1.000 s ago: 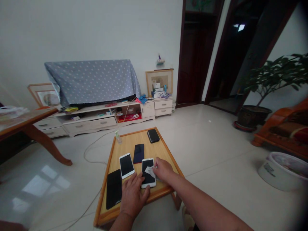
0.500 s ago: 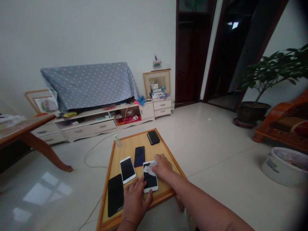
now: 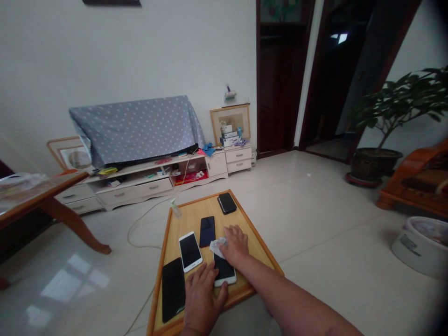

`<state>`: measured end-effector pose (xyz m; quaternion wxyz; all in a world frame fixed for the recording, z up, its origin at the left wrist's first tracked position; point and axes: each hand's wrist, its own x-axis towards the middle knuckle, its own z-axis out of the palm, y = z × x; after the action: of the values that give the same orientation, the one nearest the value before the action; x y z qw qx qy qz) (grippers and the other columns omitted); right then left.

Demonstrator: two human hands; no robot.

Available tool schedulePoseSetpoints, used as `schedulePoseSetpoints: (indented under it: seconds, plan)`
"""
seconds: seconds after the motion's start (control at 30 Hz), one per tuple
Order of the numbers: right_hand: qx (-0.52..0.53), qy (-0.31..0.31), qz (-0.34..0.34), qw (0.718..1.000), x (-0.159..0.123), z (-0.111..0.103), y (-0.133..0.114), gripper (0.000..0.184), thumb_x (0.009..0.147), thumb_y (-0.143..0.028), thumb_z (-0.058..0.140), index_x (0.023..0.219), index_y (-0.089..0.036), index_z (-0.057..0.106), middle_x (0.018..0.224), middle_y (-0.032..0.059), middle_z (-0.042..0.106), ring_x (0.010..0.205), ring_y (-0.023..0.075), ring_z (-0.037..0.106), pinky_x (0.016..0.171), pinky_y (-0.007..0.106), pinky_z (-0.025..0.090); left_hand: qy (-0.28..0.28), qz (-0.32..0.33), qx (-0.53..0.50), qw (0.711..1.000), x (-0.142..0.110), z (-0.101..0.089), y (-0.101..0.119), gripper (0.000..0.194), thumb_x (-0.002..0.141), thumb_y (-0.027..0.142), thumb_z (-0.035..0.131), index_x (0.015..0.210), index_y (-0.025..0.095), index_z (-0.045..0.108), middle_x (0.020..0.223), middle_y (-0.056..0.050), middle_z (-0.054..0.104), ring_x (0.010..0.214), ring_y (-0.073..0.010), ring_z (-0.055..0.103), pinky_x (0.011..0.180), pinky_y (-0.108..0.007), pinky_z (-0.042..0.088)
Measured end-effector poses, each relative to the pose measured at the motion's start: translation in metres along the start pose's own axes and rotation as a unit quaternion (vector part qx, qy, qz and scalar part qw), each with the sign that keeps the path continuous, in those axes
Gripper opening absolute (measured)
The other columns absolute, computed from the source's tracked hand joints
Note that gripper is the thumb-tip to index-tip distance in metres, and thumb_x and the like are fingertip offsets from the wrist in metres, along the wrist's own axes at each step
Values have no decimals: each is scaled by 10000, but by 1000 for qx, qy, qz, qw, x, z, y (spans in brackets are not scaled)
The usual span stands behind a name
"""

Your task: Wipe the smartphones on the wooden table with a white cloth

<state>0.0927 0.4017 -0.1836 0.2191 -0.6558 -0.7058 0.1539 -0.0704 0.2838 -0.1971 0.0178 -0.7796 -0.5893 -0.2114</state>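
The person's right hand (image 3: 235, 246) pinched a white tissue (image 3: 217, 247) against the screen of a white smartphone (image 3: 224, 270), while the spread fingers of the left hand (image 3: 202, 298) rested at that phone's lower edge. The phone lay on a low wooden table (image 3: 258, 247) with an orange-brown rim. Just beside it lay a second white smartphone (image 3: 190, 251) and a large black smartphone (image 3: 173, 289). Farther up were a navy smartphone (image 3: 207, 232), a small black smartphone (image 3: 227, 203) and a small clear pump bottle (image 3: 175, 208).
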Motion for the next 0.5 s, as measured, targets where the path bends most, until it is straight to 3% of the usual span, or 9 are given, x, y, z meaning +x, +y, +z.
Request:
schedulePoseSetpoints:
  seconds: [0.07,0.17,0.3,0.4,0.5]
  plan:
    - [-5,-5,16,1000,3,5,1,630,942,-451,543,1524,-247,418,1626,112,338,1526,332,131,1155,502,159,2,1,2,1000,-1,0,0,315,900,425,590,1174,294,675,1402,-29,642,1333,-307,533,1066,-531,385]
    - [-19,-6,35,999,9,7,4,597,974,-319,471,1561,-306,366,1668,77,262,1552,309,51,1170,548,87,1,5,0,1000,-1,-1,0,316,900,427,590,1174,295,675,1405,-32,640,1324,-309,540,1057,-537,385]
    - [-44,-22,-16,999,9,8,-2,579,930,-209,498,1467,-426,491,1694,-9,184,1558,311,-2,1165,596,18,-4,3,-1,1000,1,-3,0,317,892,433,599,1167,297,678,1403,-29,641,1313,-314,546,1050,-544,385]
    - [-49,-31,-47,997,6,12,-15,501,940,-292,522,1428,-402,544,1693,5,185,1557,327,-15,1161,620,-23,-1,5,2,1000,1,-3,-1,325,889,439,600,1168,292,681,1388,-35,652,1304,-321,552,1044,-544,389]
    - [-47,-32,-42,998,8,16,-24,539,950,-409,527,1484,-354,488,1694,56,173,1554,341,-33,1154,641,-40,4,3,3,1000,1,-2,-2,322,882,434,610,1161,291,680,1376,-28,661,1305,-322,551,1051,-543,387]
